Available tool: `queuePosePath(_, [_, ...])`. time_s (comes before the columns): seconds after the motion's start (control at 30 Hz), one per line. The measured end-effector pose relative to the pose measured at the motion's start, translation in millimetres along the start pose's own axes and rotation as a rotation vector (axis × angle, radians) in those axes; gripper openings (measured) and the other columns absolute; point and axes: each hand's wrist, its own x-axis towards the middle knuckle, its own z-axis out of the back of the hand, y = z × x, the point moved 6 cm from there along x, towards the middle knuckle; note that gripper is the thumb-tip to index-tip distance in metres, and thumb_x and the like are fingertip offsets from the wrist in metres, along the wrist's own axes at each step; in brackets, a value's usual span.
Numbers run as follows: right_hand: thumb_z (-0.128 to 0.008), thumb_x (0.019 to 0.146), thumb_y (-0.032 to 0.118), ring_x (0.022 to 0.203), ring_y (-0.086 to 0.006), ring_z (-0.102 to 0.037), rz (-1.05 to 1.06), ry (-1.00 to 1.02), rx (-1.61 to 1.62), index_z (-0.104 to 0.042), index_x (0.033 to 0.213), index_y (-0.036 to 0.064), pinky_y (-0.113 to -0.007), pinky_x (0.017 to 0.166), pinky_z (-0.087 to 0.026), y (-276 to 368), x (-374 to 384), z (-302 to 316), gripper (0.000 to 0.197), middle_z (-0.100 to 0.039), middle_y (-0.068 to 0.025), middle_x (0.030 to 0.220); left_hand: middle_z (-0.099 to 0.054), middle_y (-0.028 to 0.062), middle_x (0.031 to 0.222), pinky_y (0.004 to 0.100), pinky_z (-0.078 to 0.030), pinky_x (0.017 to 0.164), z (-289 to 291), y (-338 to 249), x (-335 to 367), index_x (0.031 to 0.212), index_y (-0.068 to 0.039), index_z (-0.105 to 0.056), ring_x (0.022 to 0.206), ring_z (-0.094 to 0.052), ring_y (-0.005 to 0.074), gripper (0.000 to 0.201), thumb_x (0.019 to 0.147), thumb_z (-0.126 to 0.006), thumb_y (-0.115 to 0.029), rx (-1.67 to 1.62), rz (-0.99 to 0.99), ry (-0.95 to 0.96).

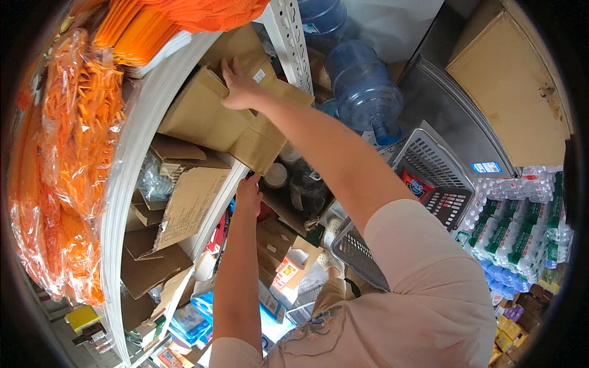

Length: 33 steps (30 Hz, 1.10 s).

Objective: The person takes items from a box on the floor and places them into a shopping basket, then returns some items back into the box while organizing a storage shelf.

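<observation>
An opened brown cardboard box (196,113) lies tilted on the white metal shelf (147,110), its flaps hanging over the edge. My right hand (242,89) reaches across and rests on the cardboard near the box's upper part, fingers stretched and apart. Lower down, my left hand (248,195) is at the bottom corner of the hanging flap, beside the shelf edge. Its fingers are curled against the cardboard, with their tips partly hidden. The inside of the box is mostly out of sight.
Orange items in clear plastic (80,165) fill the left shelf. Cut cartons (190,202) sit below the box. Blue water jugs (362,83), grey baskets (435,159), a large carton (509,86) and bottle packs (515,233) crowd the right. More boxes lie around my feet.
</observation>
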Motion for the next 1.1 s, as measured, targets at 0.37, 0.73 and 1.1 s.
queuePosePath(0.37, [-0.063, 0.081, 0.023, 0.116, -0.0341, -0.051, -0.831, -0.326, 0.719, -0.045, 0.129, 0.0062, -0.044, 0.094, -0.043, -178, -120, -1, 0.054, -0.049, -0.0149, 0.131, -0.047, 0.0084, 0.113, 0.0460, -0.040, 0.091, 7, 16, 72, 0.122, -0.009, -0.043, 0.099, -0.049, 0.0242, 0.033, 0.095, -0.051, -0.025, -0.508, -0.018, -0.029])
queuePosePath(0.73, [-0.063, 0.084, 0.019, 0.112, -0.0256, -0.052, 0.095, -0.149, 0.312, -0.038, 0.139, 0.0108, -0.032, 0.094, -0.041, -95, -55, -27, 0.061, -0.046, -0.0151, 0.132, -0.052, 0.0100, 0.081, 0.0510, -0.044, 0.098, 2, -103, 53, 0.084, -0.004, -0.042, 0.078, -0.057, 0.0246, 0.022, 0.094, -0.043, -0.023, -1.009, -0.189, 0.027])
queuePosePath(1.1, [-0.054, 0.090, 0.037, 0.116, -0.0372, -0.052, 0.356, -0.077, -0.193, -0.039, 0.139, 0.0132, -0.042, 0.099, -0.041, -80, 9, -26, 0.057, -0.050, -0.0177, 0.132, -0.036, 0.0103, 0.146, 0.0435, -0.026, 0.111, -16, -138, 30, 0.141, -0.010, -0.032, 0.132, -0.038, 0.0245, 0.050, 0.096, -0.035, -0.031, -1.038, -0.327, 0.075])
